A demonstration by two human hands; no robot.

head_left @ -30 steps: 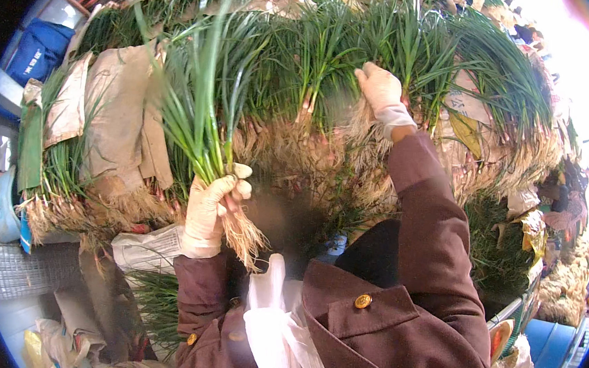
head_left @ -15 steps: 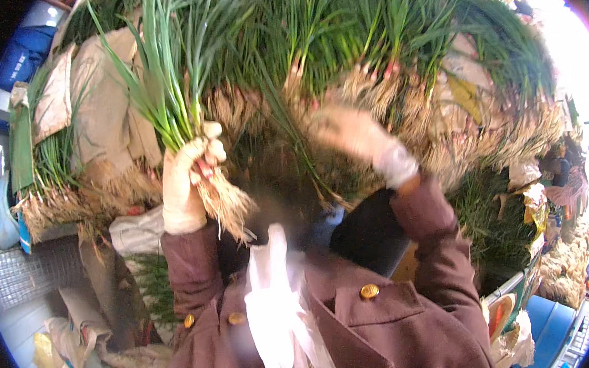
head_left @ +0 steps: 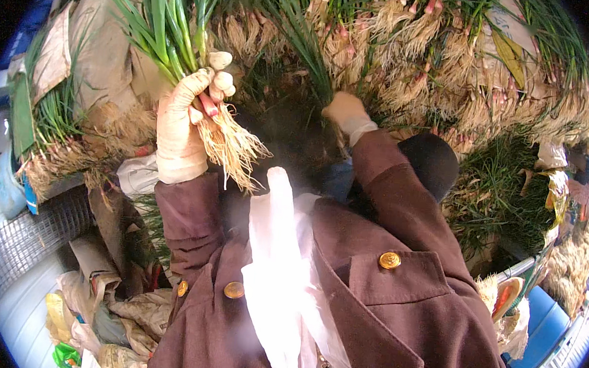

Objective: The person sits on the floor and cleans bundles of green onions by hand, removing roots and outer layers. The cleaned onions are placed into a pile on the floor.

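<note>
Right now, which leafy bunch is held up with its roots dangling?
The bunch gripped in your left hand: its roots hang free, while the heaped bunches ahead lie packed together.

I record, to my left, grey wire mesh (head_left: 37,243) beside a pale bluish-white panel (head_left: 24,318); whether that panel is floor or wall, I cannot determine. A light-blue basin (head_left: 8,186) sits above the mesh at the outer left. Crumpled sacks (head_left: 142,314) lie heaped at lower left, a bright green plastic bag (head_left: 65,357) below them. To my right I note a blue plastic container (head_left: 543,318) near a metal rail (head_left: 514,271). Light is strong, washing out detail along the right rim.
</note>
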